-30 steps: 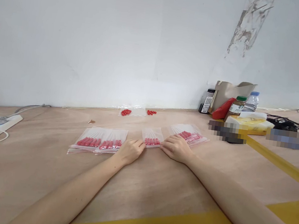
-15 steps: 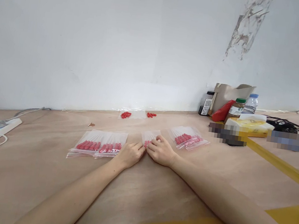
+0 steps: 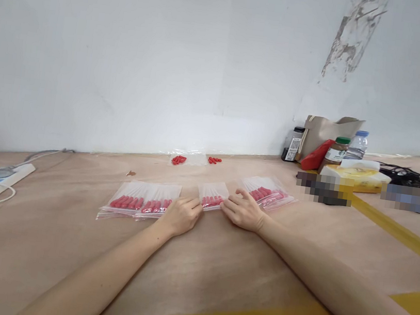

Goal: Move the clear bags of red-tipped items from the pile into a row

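Observation:
Between my hands a small clear zip bag (image 3: 213, 192) lies on the table, with a row of red-tipped sticks or capped pieces showing through it. My left hand (image 3: 183, 215) is closed, its thumb and fingers pinching the bag's near left corner. At the near right corner my right hand (image 3: 243, 211) has thumb and fingertips closed on the zip edge, with the index finger raised and bent. Similar filled bags (image 3: 141, 201) lie overlapping beside my left hand. Another stack of filled bags (image 3: 267, 193) sits just behind my right hand.
By the wall lie loose red pieces (image 3: 214, 161) and a clear bag with red pieces (image 3: 179, 160). A power strip (image 3: 16, 174) with white cables is at left. Right stand a tissue pack (image 3: 355, 178), a green-lidded jar (image 3: 336, 153), bottles and black cables (image 3: 406, 177).
My right hand has slid right along the bag's near edge, away from my left hand, uncovering the row of red pieces. My left hand stays at the left corner.

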`<state>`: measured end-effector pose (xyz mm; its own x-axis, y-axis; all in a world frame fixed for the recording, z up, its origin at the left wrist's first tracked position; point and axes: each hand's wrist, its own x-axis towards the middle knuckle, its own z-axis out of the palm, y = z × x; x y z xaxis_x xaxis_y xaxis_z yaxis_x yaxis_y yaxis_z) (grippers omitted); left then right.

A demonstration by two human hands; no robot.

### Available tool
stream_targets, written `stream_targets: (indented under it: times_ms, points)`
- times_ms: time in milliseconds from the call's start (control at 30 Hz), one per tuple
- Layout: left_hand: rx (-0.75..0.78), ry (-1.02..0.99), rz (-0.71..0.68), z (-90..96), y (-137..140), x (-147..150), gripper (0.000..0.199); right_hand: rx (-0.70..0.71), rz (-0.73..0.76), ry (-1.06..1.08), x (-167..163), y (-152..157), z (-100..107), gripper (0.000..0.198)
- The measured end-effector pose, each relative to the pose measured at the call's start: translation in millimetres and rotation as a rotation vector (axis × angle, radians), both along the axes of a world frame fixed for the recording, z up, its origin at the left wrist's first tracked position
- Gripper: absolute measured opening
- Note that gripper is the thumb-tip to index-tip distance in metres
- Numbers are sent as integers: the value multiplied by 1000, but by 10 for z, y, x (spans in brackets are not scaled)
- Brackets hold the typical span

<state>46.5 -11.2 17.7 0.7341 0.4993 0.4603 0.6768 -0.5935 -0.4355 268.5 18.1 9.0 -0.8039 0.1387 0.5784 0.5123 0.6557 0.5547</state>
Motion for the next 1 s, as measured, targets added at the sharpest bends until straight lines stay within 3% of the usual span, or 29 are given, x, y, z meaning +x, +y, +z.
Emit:
stream_targets:
  times_ms: [200, 400, 500, 667, 833, 1000]
  points:
    - [-49, -45, -3, -4, -12, -58, 26, -78, -136, 59, 149, -22, -8, 33]
    - [-148, -162, 40, 57, -76, 8, 18, -153, -118, 129, 79, -64, -36, 31]
    - [-178, -194, 44, 40, -66, 81, 36, -264, -66, 134, 33, -99, -29, 29]
    - [-208, -192, 18, -83, 48, 119, 33, -546, 16, 47, 170, -117, 144, 28]
    - [-102, -372, -83, -19, 163, 48, 36, -628, -246, 109, 676, -19, 303, 34]
    - [-62, -386, -85, 208, 147, -271, 34, -652, -420, 120, 982, 105, 218, 45]
